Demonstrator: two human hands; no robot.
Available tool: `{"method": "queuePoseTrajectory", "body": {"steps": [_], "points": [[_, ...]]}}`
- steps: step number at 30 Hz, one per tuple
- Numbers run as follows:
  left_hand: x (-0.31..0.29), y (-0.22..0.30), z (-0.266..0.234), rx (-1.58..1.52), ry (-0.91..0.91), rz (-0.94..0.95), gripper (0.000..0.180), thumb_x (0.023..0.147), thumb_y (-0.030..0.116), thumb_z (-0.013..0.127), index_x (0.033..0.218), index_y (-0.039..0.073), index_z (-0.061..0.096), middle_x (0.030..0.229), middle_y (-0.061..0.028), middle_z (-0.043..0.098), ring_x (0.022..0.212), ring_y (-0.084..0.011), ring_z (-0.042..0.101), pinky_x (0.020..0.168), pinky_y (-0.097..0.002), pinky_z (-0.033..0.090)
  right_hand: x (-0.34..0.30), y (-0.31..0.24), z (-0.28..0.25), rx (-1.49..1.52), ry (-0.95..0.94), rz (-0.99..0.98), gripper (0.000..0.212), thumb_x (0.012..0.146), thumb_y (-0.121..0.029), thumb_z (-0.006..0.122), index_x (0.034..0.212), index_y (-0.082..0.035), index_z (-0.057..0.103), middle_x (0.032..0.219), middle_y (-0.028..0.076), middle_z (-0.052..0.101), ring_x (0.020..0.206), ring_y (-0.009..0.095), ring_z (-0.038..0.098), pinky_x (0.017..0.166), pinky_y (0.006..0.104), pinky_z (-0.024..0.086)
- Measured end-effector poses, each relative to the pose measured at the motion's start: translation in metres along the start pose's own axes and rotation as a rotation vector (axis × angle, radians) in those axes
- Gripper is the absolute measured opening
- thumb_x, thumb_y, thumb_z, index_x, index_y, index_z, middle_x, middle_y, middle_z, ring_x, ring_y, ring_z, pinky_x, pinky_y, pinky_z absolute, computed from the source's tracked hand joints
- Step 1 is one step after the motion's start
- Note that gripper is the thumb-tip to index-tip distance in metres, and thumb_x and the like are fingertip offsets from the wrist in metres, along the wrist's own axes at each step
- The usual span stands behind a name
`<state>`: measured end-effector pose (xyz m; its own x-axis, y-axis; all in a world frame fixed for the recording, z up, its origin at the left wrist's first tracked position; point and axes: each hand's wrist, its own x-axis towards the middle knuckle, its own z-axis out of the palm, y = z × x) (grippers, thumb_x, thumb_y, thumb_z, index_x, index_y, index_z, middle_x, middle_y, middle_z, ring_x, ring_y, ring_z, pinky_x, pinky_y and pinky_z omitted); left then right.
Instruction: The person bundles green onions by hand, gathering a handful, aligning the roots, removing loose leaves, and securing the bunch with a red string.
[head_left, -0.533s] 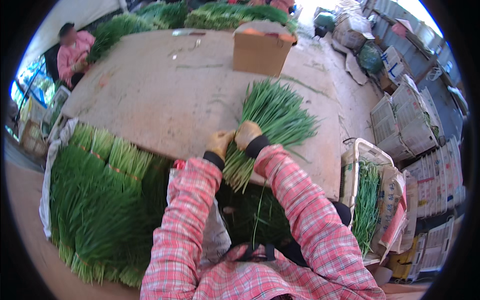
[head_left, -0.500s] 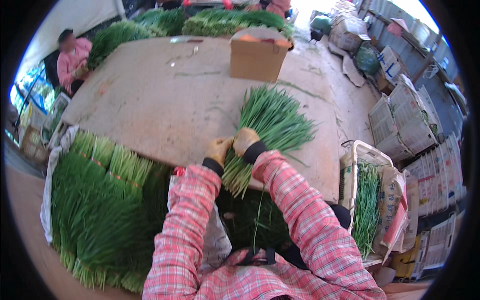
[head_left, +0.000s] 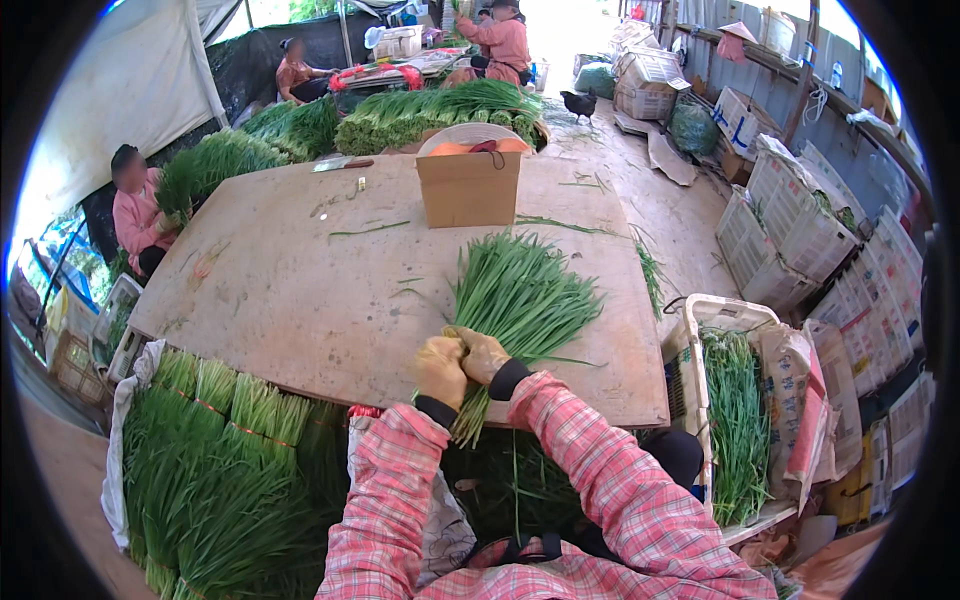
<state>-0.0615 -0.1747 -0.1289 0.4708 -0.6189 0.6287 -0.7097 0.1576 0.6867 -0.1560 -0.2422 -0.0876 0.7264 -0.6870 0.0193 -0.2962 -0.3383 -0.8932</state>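
Both gloved hands, left hand (head_left: 440, 368) and right hand (head_left: 481, 353), are staying pressed together, clamped around the chive bunch (head_left: 515, 300), still cinching its waist on the wooden table (head_left: 300, 290).

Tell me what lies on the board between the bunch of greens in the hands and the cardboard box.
In the head view, only bare wooden board with a few loose green blades separates the bunch of greens from the cardboard box; both hands grip the bunch's lower end.

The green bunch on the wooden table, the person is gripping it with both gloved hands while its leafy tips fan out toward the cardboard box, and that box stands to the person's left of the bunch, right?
Not quite. The head view shows the cardboard box beyond the green bunch, farther up the wooden table, not to its left. The left hand and right hand do grip it.
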Motion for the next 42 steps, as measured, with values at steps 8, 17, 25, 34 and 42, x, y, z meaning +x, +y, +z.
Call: {"method": "queuePoseTrajectory", "body": {"steps": [8,17,25,34,42], "points": [[-0.008,0.028,-0.010,0.074,0.030,0.100,0.003,0.074,0.007,0.058,0.077,0.007,0.060,0.081,-0.0089,0.058,0.079,-0.0311,0.054,0.071,-0.0421,0.042,-0.020,0.019,-0.008,0.488,-0.145,0.125,0.023,0.081,-0.007,0.061,0.103,0.001,0.062,0.078,0.001,0.062,0.070,0.011,0.058,0.064,0.0264,0.048],[-0.031,0.043,-0.006,0.045,0.018,0.228,0.007,0.072,0.000,0.059,0.077,0.005,0.058,0.080,-0.0094,0.058,0.077,-0.0278,0.056,0.070,-0.0380,0.044,-0.052,0.021,-0.014,-0.439,0.243,-0.221,0.018,0.076,-0.025,0.062,0.088,-0.014,0.068,0.082,0.016,0.061,0.074,0.032,0.061,0.066,0.0415,0.049],[-0.018,0.049,-0.011,0.180,0.024,0.334,0.010,0.071,0.001,0.061,0.077,0.008,0.058,0.078,-0.0081,0.059,0.077,-0.0287,0.055,0.072,-0.0402,0.042,-0.050,0.013,-0.002,0.064,0.264,-0.259,0.014,0.074,-0.013,0.065,0.086,-0.006,0.069,0.080,0.016,0.061,0.071,0.026,0.060,0.067,0.0353,0.047],[-0.023,0.055,-0.013,-0.215,-0.331,-0.232,0.051,0.072,0.023,0.071,0.113,0.001,0.051,0.105,-0.0180,0.057,0.096,-0.0291,0.056,0.085,-0.0365,0.044,-0.090,0.026,-0.030,0.468,0.152,0.076,0.024,0.083,-0.022,0.067,0.077,0.000,0.066,0.057,-0.002,0.054,0.049,0.006,0.043,0.044,0.0228,0.033],[-0.024,0.103,-0.008,0.574,-0.745,-0.218,0.124,0.056,0.051,0.078,0.137,-0.010,0.007,0.128,-0.0320,0.040,0.117,-0.0382,0.046,0.094,-0.0374,0.041,-0.105,0.040,-0.040,0.853,0.132,0.079,0.021,0.087,-0.018,0.059,0.082,0.002,0.066,0.075,0.003,0.065,0.059,0.005,0.047,0.053,0.0197,0.037]]}}
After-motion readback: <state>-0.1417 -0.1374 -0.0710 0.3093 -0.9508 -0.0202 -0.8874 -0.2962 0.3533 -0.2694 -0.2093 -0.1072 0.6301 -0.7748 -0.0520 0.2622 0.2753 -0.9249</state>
